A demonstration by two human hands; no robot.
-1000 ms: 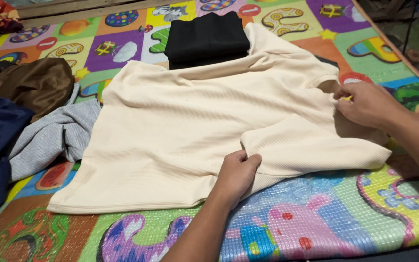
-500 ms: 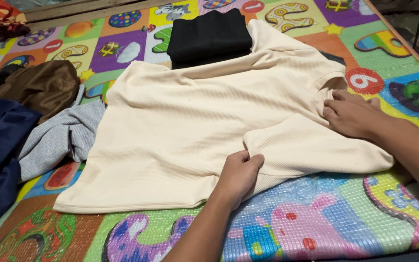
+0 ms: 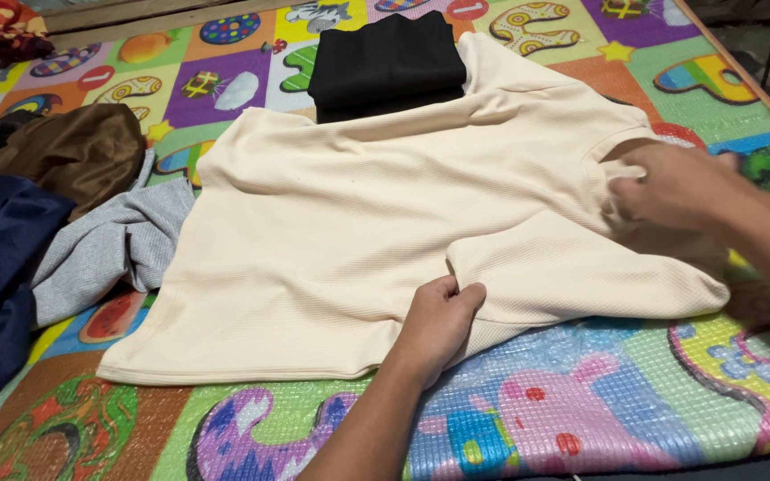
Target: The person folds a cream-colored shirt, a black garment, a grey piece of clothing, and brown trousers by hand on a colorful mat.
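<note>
The left hand [image 3: 438, 322] comes in from the near edge with the forearm angled up and to the right, its fingers and thumb pinched on a fold of the cream shirt [image 3: 358, 223] where a sleeve is turned over the body, while the right hand [image 3: 675, 185], blurred, reaches in from the right and grips the cloth at the neckline. The shirt lies spread on the colourful play mat [image 3: 563, 410], bare mat showing along its near side. Its long axis runs left to right, hem left, neck right, with a folded black garment [image 3: 385, 62] touching its far edge and a grey garment [image 3: 109, 245] at its left.
</note>
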